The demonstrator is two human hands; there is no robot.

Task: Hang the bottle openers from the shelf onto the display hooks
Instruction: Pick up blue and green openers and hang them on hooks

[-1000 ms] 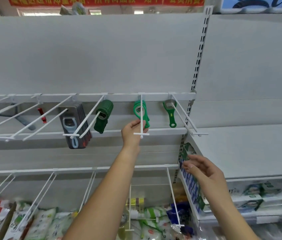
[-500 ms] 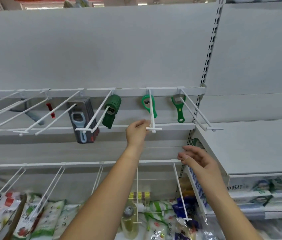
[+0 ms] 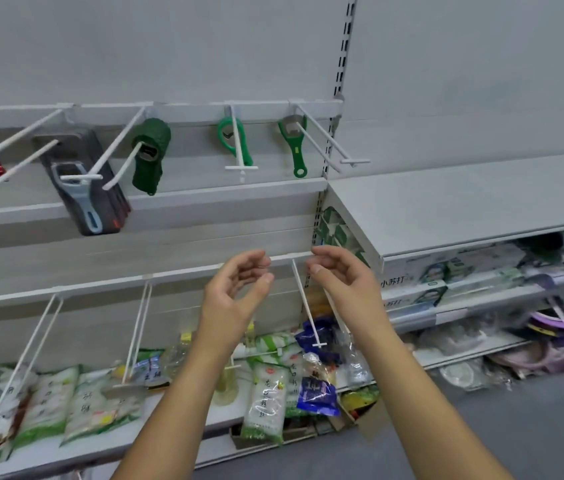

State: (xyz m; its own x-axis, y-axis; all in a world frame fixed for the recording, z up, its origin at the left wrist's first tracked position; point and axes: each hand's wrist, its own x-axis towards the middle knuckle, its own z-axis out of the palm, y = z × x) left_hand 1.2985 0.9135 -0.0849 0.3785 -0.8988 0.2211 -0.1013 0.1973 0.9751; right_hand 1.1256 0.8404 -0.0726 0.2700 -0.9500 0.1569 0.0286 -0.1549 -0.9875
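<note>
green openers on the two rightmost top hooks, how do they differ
The light green opener is paler and shaped as a wide oval loop; the dark green opener has a metal head and a slim handle ending in a small ring. Both hang at the back of their hooks.

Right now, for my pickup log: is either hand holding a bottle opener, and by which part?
Nothing is held: left hand and right hand are empty, fingers loosely curled.
</note>
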